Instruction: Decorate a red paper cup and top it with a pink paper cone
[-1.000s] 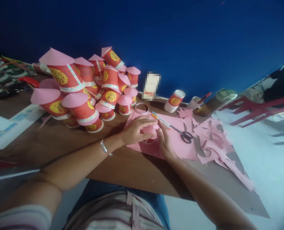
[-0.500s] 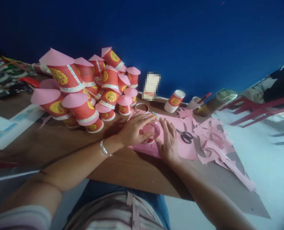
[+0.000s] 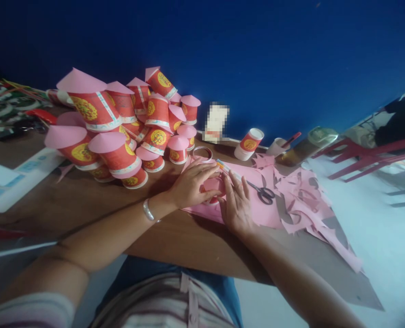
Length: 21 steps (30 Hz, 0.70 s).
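A small paper cup with a pink paper top (image 3: pixel 215 184) stands on pink paper sheets (image 3: pixel 270 218) between my hands. My left hand (image 3: pixel 192 184) curves around its left side, thumb at the near side and fingers over the far side. My right hand (image 3: pixel 237 205) rests against the right edge of the top, fingers stretched out. My fingers and the hands' shadow hide part of the cup. Just beyond my hands lies a pen-like stick with an orange end (image 3: pixel 219 165). Black-handled scissors (image 3: pixel 265 196) lie right of my right hand.
Several red paper-cup lanterns with pink cone tops (image 3: pixel 113 155) are piled at the left. Behind my hands are a tape roll (image 3: pixel 202 154) and stacked cups (image 3: pixel 249 144). Pink paper scraps (image 3: pixel 308 196), a white cup with a red-handled tool (image 3: pixel 276 146) and a bottle (image 3: pixel 306 145) are rightward.
My right hand has moved left, closing in on the pink-topped cup, and its fingers now touch the top's right edge. My left hand stays almost in place.
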Tool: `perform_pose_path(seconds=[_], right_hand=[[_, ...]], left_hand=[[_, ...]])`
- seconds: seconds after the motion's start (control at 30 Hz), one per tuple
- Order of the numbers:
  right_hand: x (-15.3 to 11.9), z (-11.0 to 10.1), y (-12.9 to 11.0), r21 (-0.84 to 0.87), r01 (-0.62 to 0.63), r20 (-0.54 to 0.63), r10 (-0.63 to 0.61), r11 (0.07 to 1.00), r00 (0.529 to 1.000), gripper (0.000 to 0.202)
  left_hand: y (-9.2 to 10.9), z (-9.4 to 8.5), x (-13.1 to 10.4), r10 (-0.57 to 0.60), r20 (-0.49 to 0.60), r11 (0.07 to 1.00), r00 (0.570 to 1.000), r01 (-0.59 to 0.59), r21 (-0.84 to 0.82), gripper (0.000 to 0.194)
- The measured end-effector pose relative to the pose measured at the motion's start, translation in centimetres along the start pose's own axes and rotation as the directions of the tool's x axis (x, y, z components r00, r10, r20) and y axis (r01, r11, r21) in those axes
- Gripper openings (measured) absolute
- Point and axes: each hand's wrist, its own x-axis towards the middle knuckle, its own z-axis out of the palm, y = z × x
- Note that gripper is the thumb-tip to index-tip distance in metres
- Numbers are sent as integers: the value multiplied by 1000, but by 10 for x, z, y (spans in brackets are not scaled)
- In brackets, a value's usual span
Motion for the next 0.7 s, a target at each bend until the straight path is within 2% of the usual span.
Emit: perform_pose_path(seconds=[0.23,0.4,0.5,0.53,0.6,0.67,0.7], right_hand=[[0,-1,3,17,-33,1,33,999,999,75],[1,-4,2,34,-13,24,12,999,1000,77],[1,-3,2,49,-23,38,22,999,999,76],[1,-2,2,56,-33,36,31,998,999,75],[3,-1,3,78,-65,27,63,995,998,72],[5,0,5,107,-101,17,100,989,995,69],[5,1,6,122,-114,12,113,986,994,68]], left_hand=[[3,-3,2,-35,22,999,999,35,-24,66],[2,-7,2,-44,36,998,998,45,-51,62],[2,-6,3,-142,39,969,989,147,-197,58],[2,-5,4,-218,50,928,975,223,-298,56],[2,-2,5,-393,112,768,913,392,-506,54],[1,2,5,-512,193,587,837,504,-633,54],[1,5,5,-542,224,526,810,535,-662,53]])
